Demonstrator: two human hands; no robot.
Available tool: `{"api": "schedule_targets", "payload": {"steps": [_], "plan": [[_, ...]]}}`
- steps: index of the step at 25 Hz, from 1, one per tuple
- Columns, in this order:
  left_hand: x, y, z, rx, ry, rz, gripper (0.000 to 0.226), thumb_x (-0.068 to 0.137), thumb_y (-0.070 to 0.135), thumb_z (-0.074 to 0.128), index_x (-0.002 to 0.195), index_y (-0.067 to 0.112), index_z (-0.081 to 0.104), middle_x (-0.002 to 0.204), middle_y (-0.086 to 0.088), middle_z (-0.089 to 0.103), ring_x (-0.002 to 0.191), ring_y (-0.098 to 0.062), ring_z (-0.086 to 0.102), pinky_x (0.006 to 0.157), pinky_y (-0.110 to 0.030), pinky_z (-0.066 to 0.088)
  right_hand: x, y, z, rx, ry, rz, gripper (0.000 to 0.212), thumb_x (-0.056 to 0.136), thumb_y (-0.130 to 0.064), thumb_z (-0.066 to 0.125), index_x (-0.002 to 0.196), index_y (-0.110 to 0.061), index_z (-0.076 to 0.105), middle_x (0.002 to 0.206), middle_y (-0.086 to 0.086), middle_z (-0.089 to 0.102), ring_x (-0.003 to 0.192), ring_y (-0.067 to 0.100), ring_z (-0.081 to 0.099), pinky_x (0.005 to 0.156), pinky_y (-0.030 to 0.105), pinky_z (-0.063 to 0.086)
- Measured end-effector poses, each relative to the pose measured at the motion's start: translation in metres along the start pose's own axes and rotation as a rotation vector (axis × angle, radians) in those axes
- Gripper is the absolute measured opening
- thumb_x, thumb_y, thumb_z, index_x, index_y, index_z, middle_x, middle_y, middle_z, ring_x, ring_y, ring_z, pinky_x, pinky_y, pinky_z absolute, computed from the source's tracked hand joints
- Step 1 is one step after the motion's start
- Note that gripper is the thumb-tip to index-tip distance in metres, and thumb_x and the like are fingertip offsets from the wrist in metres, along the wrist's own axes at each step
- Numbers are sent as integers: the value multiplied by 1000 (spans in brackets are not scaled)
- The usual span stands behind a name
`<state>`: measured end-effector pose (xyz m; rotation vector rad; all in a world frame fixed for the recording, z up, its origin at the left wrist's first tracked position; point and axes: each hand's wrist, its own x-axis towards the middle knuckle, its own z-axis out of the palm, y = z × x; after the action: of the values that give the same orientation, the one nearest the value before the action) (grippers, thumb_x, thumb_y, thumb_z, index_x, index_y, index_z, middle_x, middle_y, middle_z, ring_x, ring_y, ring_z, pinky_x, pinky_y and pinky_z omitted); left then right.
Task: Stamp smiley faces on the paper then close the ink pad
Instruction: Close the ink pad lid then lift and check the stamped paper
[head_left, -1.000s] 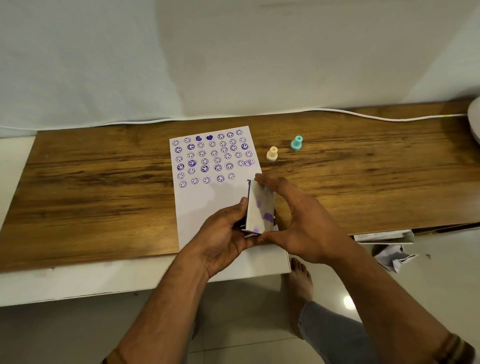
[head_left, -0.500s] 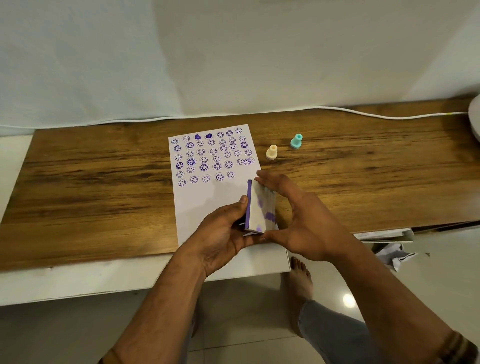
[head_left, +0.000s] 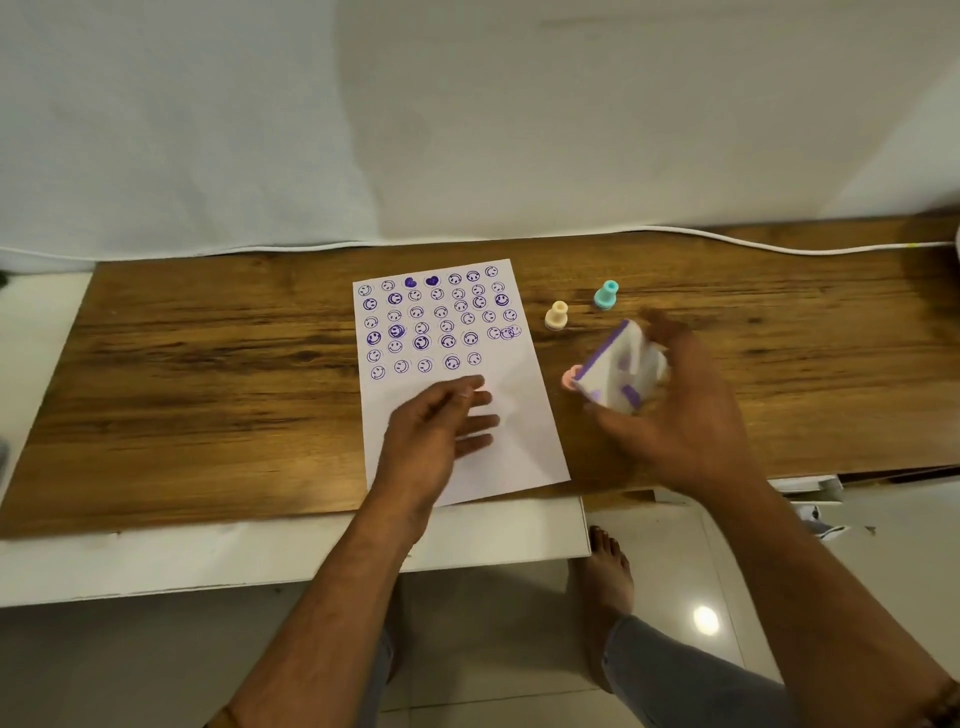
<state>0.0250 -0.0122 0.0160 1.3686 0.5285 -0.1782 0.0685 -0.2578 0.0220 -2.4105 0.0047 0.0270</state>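
A white sheet of paper (head_left: 524, 431) lies on the wooden tabletop (head_left: 208, 364), its upper half covered with purple smiley stamps. My left hand (head_left: 439, 431) hovers flat over the paper's blank lower half, fingers apart, holding nothing. To the right of the sheet, my right hand (head_left: 680, 415) grips the white ink pad case (head_left: 618, 371) with purple stains; it is tilted and blurred, and I cannot tell if its lid is fully shut. A pink stamp (head_left: 570, 376) peeks out at the case's left edge.
A cream stamp (head_left: 557, 315) and a teal stamp (head_left: 605, 295) stand upright right of the paper. A white cable (head_left: 779, 248) runs along the wall at the table's back. My bare foot (head_left: 605, 597) is on the tiled floor below the table edge.
My left hand let go of the ink pad case and spread open over the paper. My right hand carried the case to the right, off the sheet.
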Motion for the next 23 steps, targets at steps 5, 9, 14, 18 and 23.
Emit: {"api": "schedule_targets", "payload": {"steps": [5, 9, 14, 18, 23], "plan": [[12, -2, -24, 156, 255, 174, 24, 103, 14, 58, 104, 29, 76, 102, 4, 77, 83, -8, 76, 70, -29, 58, 11, 30, -1, -296, -28, 305, 107, 71, -54, 89, 157, -30, 29, 157, 7, 44, 141, 37, 41, 105, 63, 46], [13, -2, -35, 245, 345, 186, 28, 104, 10, 54, 103, 29, 75, 101, 8, 75, 79, -2, 72, 82, -39, 59, 11, 30, 0, -333, -43, 329, 105, 72, -66, 82, 158, -31, 32, 157, 6, 47, 141, 38, 41, 105, 64, 45], [8, -2, -41, 483, 458, 273, 23, 101, 13, 60, 109, 30, 73, 121, 3, 69, 104, -15, 67, 86, -27, 52, 6, 17, -1, -429, -8, 294, 104, 75, -76, 71, 158, -32, 27, 162, 7, 38, 145, 38, 34, 110, 62, 39], [3, -2, -37, 732, 514, 244, 39, 97, 22, 65, 136, 17, 62, 141, -9, 58, 134, -30, 51, 106, -36, 41, -21, -27, 29, -217, 179, -153, 50, 88, -60, 67, 130, -36, 56, 131, -2, 63, 118, 22, 55, 82, 33, 45], [-2, -10, -27, 802, 336, 12, 89, 98, 47, 61, 164, 14, 12, 170, -4, 29, 157, -30, 20, 125, -48, 26, -45, -40, 84, -362, -206, -198, 62, 93, -53, 68, 149, -31, 54, 153, -8, 55, 137, 19, 48, 109, 39, 44]]}}
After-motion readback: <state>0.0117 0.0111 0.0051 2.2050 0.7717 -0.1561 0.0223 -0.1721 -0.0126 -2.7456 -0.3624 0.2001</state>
